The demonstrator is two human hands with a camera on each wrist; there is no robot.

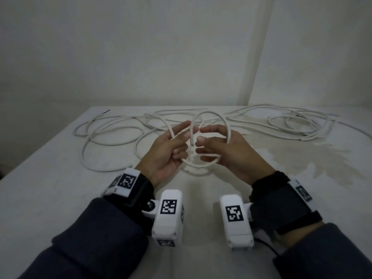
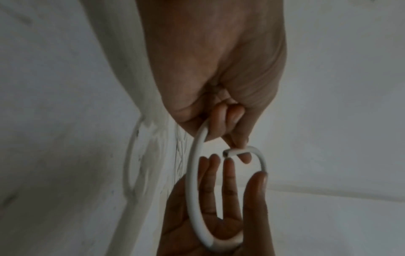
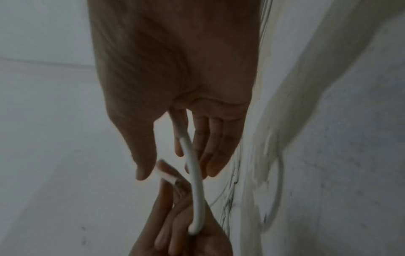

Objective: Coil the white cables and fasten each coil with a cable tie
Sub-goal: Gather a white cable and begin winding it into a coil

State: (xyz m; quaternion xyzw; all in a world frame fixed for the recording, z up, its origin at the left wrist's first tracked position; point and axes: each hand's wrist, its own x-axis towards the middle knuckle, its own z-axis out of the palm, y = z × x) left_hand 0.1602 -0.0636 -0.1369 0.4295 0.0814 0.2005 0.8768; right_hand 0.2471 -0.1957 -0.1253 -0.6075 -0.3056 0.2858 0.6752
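A white cable [image 1: 112, 125] sprawls in loose loops over the far half of the white table [image 1: 60, 178]. One small loop of the cable [image 1: 225, 121] is lifted between my hands above the table's middle. My left hand [image 1: 173, 148] grips the loop's lower left with curled fingers [image 2: 221, 121], and the cut cable end [image 2: 227, 153] sits at its fingertips. My right hand [image 1: 215, 146] faces it with fingers [image 3: 210, 147] nearly straight; the loop [image 3: 192, 164] runs along its palm and round the thumb base. In the left wrist view the loop [image 2: 192, 173] lies across the right palm [image 2: 221, 223].
More white cable [image 1: 291, 125] lies tangled at the table's far right, on a stained patch [image 1: 302, 158]. A thin black strip [image 1: 106, 112] lies at the far left corner. Walls close the back and right; the table's left edge [image 1: 30, 156] drops off.
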